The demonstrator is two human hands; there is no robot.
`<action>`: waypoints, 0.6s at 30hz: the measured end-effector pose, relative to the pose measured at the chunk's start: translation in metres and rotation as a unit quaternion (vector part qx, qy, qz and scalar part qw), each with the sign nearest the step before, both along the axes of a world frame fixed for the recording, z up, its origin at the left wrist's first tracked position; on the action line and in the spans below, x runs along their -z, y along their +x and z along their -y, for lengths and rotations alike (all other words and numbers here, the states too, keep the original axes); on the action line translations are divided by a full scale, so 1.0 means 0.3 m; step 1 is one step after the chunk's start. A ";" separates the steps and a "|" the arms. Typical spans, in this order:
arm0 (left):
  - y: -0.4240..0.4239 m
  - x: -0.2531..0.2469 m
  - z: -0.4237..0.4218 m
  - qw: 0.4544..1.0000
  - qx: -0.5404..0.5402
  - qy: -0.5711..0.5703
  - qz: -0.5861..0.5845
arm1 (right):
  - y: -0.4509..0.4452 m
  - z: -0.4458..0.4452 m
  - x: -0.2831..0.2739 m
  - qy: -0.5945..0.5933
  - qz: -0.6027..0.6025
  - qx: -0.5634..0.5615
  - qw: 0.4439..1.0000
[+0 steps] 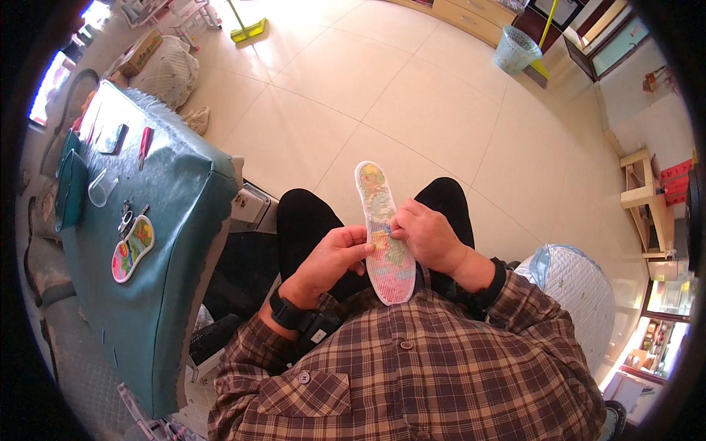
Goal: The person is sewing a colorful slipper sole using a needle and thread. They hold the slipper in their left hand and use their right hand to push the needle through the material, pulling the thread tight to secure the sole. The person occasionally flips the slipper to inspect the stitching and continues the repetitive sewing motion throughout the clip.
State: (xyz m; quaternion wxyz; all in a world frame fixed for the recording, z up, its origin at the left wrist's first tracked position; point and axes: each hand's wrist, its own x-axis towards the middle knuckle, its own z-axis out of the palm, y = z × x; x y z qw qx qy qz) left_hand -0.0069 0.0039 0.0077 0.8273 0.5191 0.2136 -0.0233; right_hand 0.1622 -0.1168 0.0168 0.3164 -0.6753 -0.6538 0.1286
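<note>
An embroidered shoe insole (pixel 392 275) with a white edge and a colourful stitched pattern stands lengthwise above my lap. My left hand (pixel 335 254) grips its left edge between thumb and fingers. On the opposite side, my right hand (pixel 433 237) pinches at the insole's middle with thumb and forefinger. Whether a needle or thread sits between those fingertips is too small to tell. A second patterned insole (pixel 132 251) lies on the teal-covered table (pixel 138 331) to my left, touching or close to a bunch of keys (pixel 126 218).
The table also bears a clear plastic cup (pixel 102 187), a red-handled tool (pixel 145 144), a phone-like dark slab (pixel 116 139) and a teal container (pixel 71 190). A quilted white cover (pixel 579 300) is at my right. Farther off are a yellow-green dustpan (pixel 248 31) and a waste basket (pixel 515 50).
</note>
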 end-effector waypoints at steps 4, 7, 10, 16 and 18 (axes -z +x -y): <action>0.011 -0.012 0.008 0.998 0.004 0.042 -0.038 | -0.005 -0.010 -0.043 -0.004 0.028 -0.002 1.000; 0.022 -0.036 0.011 0.997 0.008 0.069 -0.045 | 0.001 -0.021 -0.060 0.028 0.066 -0.038 0.997; 0.033 -0.041 0.010 0.990 0.017 0.132 -0.056 | -0.002 -0.027 -0.075 0.020 0.093 -0.072 0.993; 0.072 -0.090 0.018 0.952 0.032 0.296 -0.072 | -0.006 -0.048 -0.077 -0.018 0.130 -0.064 0.989; 0.082 -0.103 0.033 0.962 -0.024 0.268 -0.043 | -0.001 -0.055 -0.082 0.007 0.154 -0.073 0.985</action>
